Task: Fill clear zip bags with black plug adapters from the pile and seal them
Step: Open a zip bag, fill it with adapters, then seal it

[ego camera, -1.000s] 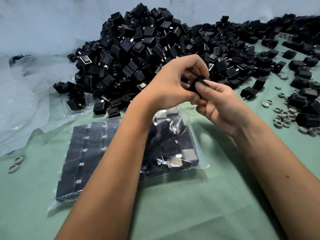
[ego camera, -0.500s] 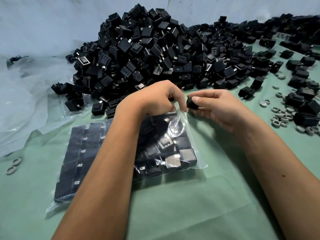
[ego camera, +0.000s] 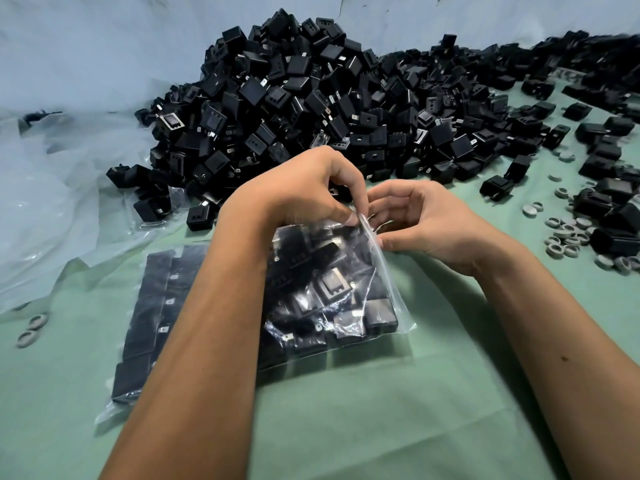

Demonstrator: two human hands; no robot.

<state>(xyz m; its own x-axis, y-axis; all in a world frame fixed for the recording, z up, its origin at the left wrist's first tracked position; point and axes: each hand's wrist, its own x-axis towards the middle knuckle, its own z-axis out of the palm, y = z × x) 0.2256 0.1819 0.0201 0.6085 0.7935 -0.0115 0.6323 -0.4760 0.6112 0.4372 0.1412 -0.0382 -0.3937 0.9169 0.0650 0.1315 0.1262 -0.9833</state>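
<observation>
A: Your left hand (ego camera: 304,195) is pinching the top edge of the clear plastic zip bag (ego camera: 377,271) between thumb and curled fingers. Your right hand (ego camera: 426,223) is meeting it at the same mouth corner, fingers loosely bent, thumb on the strip; whether anything is tucked inside them, I cannot tell.

B: How should I be closing it?

A: In my judgement, you are wanting the two strips lined up before pressing. Be running thumb and forefinger along the mouth from one corner, keeping the small black square plug adapters (ego camera: 332,289) below the seal line so none is jamming it.

B: Where is everything lying?

A: The bag is resting on the pale green cloth-covered tabletop (ego camera: 398,427), just in front of the big heap of loose black plug adapters (ego camera: 311,98). A flat filled bag (ego camera: 156,306) is lying beside it under your left forearm. Small grey rings (ego camera: 568,237) are scattering at right, crumpled translucent plastic sheeting (ego camera: 52,202) at left, a pale blue-grey backdrop (ego camera: 104,46) behind.
</observation>
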